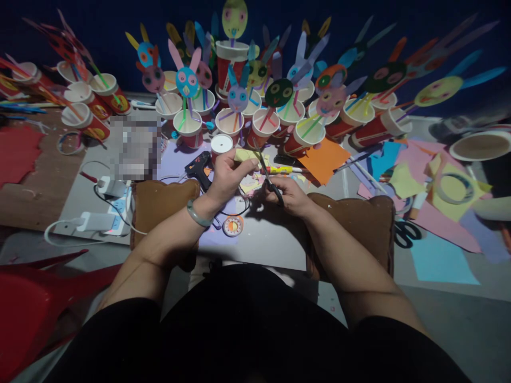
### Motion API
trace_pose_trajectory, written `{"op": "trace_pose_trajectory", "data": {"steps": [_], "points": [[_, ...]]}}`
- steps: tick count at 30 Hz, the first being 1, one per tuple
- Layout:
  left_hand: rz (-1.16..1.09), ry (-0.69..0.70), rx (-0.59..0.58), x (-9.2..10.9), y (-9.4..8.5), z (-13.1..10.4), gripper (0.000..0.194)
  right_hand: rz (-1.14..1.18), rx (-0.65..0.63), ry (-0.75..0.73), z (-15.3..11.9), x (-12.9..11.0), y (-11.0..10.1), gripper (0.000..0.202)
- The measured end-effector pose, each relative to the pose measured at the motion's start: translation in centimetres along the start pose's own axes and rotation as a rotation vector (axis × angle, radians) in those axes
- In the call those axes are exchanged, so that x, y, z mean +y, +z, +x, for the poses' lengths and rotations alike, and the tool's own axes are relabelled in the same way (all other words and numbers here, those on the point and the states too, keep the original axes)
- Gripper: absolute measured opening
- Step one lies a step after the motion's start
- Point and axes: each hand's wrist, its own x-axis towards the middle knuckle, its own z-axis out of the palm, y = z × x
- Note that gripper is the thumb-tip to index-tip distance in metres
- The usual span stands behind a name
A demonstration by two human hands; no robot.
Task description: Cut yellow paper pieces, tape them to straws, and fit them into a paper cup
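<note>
My left hand [228, 175] pinches a piece of pale yellow paper [244, 155] between thumb and fingers. Black-handled scissors [274, 190] are in my right hand [290, 196], with the blades pointing up and away from me beside the yellow paper; whether they touch it I cannot tell. Just past my left hand stands a red paper cup [221, 144] with a white top. A black glue gun [198, 166] lies to the left of that hand. Between and beyond the hands are paper scraps and a yellow-and-red marker [281, 170].
Rows of red paper cups [187, 133] bearing rabbit-eared paper faces on straws line the back. Brown cushions [351, 229] lie under both forearms. A power strip [118, 213] with cables is at left. Coloured paper, a tape roll [454, 189] and other scissors [406, 234] lie at right.
</note>
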Motion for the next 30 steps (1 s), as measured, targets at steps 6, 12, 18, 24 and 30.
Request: {"op": "trace_pose_trajectory", "data": {"steps": [6, 12, 18, 24, 30], "points": [[-0.015, 0.038, -0.034, -0.17, -0.11, 0.12, 0.041, 0.027, -0.009, -0.032, 0.09, 0.07, 0.16, 0.059], [-0.013, 0.046, -0.037, -0.2, -0.05, 0.13, 0.04, 0.014, 0.003, -0.05, 0.11, 0.09, 0.25, 0.059], [-0.017, 0.039, -0.023, -0.38, -0.15, 0.05, 0.038, 0.022, 0.004, -0.059, 0.06, 0.33, 0.16, 0.058], [-0.022, -0.007, 0.022, -0.49, -0.22, 0.13, 0.038, 0.006, -0.004, -0.052, 0.0, 0.23, 0.16, 0.055], [-0.012, -0.009, -0.004, -0.03, 0.11, 0.09, 0.042, -0.008, 0.005, -0.038, 0.01, -0.04, 0.16, 0.056]]}}
